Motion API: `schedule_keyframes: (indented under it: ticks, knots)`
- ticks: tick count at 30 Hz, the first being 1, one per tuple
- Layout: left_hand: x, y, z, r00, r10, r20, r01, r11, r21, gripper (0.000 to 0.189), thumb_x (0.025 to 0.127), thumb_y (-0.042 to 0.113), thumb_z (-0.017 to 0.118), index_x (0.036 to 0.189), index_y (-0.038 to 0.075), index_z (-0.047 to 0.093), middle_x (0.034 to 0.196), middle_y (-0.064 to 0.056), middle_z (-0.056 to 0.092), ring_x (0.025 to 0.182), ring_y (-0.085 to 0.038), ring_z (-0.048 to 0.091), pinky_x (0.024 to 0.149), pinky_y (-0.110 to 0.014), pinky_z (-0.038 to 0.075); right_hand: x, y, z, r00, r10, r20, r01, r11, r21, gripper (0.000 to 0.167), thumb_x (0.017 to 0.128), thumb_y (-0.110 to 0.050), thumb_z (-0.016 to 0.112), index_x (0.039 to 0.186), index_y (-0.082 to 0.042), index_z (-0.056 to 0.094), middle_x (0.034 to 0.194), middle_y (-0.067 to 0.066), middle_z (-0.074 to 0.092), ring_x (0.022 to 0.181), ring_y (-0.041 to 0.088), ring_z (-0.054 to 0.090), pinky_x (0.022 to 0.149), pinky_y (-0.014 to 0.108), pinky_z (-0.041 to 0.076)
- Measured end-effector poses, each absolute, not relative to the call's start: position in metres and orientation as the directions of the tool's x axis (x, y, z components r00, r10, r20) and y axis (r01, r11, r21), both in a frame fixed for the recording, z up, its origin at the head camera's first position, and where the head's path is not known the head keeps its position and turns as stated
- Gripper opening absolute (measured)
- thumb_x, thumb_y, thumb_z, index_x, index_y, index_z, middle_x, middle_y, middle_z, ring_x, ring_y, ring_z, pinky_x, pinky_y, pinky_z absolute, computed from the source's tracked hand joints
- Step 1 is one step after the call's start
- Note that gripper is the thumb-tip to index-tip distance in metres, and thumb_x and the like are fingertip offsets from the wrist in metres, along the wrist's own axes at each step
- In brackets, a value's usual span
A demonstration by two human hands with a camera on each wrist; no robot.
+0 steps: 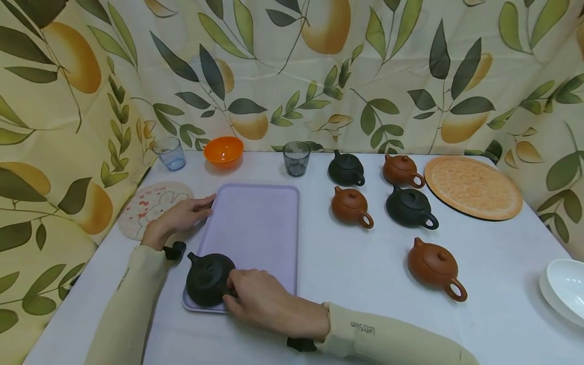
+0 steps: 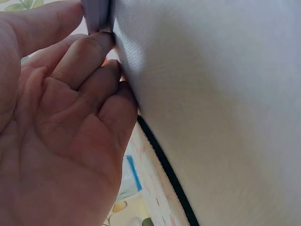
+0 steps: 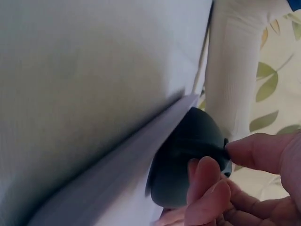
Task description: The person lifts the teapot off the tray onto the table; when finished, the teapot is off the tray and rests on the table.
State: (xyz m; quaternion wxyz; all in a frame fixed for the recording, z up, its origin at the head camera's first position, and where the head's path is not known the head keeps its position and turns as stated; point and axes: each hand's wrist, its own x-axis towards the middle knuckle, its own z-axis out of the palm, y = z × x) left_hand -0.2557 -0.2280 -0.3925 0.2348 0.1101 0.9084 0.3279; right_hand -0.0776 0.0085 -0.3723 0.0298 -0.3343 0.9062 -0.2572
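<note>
A lilac tray (image 1: 255,228) lies left of the table's middle. On its near-left corner is a dark teapot (image 1: 207,280), its spout toward the far left. My right hand (image 1: 269,299) pinches this teapot's handle between thumb and fingers; the right wrist view shows the dark teapot (image 3: 176,165) upright against the tray surface (image 3: 127,169). With bent fingertips, my left hand (image 1: 180,218) holds the tray's left edge near its far end. In the left wrist view the thumb and index finger of that hand (image 2: 70,117) meet the tray edge (image 2: 98,16).
Right of the tray stand more teapots, dark ones (image 1: 345,169) and reddish-brown ones (image 1: 350,205). Behind are an orange bowl (image 1: 223,152), a blue glass (image 1: 170,153) and a grey glass (image 1: 296,159). Round mats (image 1: 474,187) lie at both sides; a white bowl (image 1: 566,289) is far right.
</note>
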Motion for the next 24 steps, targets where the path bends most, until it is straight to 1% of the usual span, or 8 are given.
schedule_keyframes:
  ticks: [3,5,9,12,15,19,24]
  knots:
    - [-0.256,-0.228,-0.392,-0.871,0.351,-0.343,0.052,0.762,0.646,0.057,0.103,0.026,0.048,0.154,0.015,0.026,0.159,-0.016,0.024,0.147,-0.038,0.022,0.117,-0.057,0.019,-0.081,0.01,-0.372,-0.781,-0.611,0.134,-0.591,0.652,-0.475,0.009,0.088,-0.013,0.066,0.092,-0.005,0.065,0.073,-0.003,0.063,0.06,0.0,0.047,0.051,0.01,0.038]
    - [-0.256,-0.228,-0.392,-0.873,0.357,-0.333,0.065,0.762,0.644,0.056,0.103,0.025,0.048,0.154,0.014,0.027,0.158,-0.017,0.025,0.146,-0.038,0.023,0.117,-0.057,0.019,-0.083,0.011,-0.372,-0.783,-0.603,0.151,-0.593,0.651,-0.474,0.01,0.088,-0.009,0.064,0.095,-0.002,0.065,0.078,0.001,0.067,0.062,0.0,0.05,0.053,0.01,0.041]
    - [-0.255,-0.229,-0.392,-0.871,0.362,-0.331,0.071,0.762,0.644,0.056,0.103,0.024,0.048,0.154,0.014,0.027,0.158,-0.017,0.025,0.146,-0.039,0.022,0.117,-0.057,0.019,-0.086,0.011,-0.374,-0.796,-0.585,0.155,-0.573,0.647,-0.503,0.013,0.088,-0.007,0.063,0.098,0.0,0.065,0.085,0.004,0.07,0.067,0.002,0.055,0.057,0.012,0.045]
    - [-0.255,-0.229,-0.392,-0.871,0.363,-0.332,0.069,0.758,0.648,0.056,0.103,0.024,0.048,0.153,0.014,0.027,0.158,-0.017,0.025,0.146,-0.039,0.022,0.117,-0.058,0.018,-0.087,0.012,-0.374,-0.82,-0.558,0.125,-0.524,0.646,-0.554,0.011,0.089,-0.011,0.066,0.096,-0.002,0.063,0.084,0.003,0.07,0.069,0.003,0.056,0.057,0.013,0.045]
    - [-0.255,-0.229,-0.393,-0.87,0.368,-0.327,0.074,0.754,0.653,0.056,0.103,0.025,0.048,0.153,0.015,0.028,0.158,-0.017,0.025,0.146,-0.039,0.022,0.117,-0.058,0.017,-0.087,0.015,-0.376,-0.836,-0.538,0.109,-0.487,0.637,-0.598,0.013,0.089,-0.014,0.07,0.09,-0.005,0.06,0.078,0.001,0.067,0.067,0.003,0.055,0.056,0.014,0.043]
    - [-0.256,-0.231,-0.396,-0.869,0.374,-0.322,0.082,0.753,0.653,0.056,0.103,0.025,0.049,0.153,0.015,0.028,0.158,-0.017,0.026,0.146,-0.038,0.023,0.117,-0.058,0.017,-0.089,0.021,-0.378,-0.84,-0.531,0.116,-0.478,0.619,-0.623,0.013,0.09,-0.013,0.068,0.085,-0.008,0.057,0.074,-0.002,0.063,0.064,0.002,0.05,0.056,0.014,0.041]
    - [-0.257,-0.232,-0.396,-0.869,0.373,-0.326,0.078,0.754,0.652,0.057,0.102,0.025,0.049,0.154,0.015,0.027,0.158,-0.016,0.025,0.146,-0.038,0.023,0.117,-0.058,0.018,-0.092,0.034,-0.379,-0.855,-0.506,0.111,-0.45,0.621,-0.642,0.014,0.09,-0.013,0.068,0.083,-0.01,0.057,0.073,-0.004,0.061,0.064,0.003,0.048,0.057,0.016,0.041]
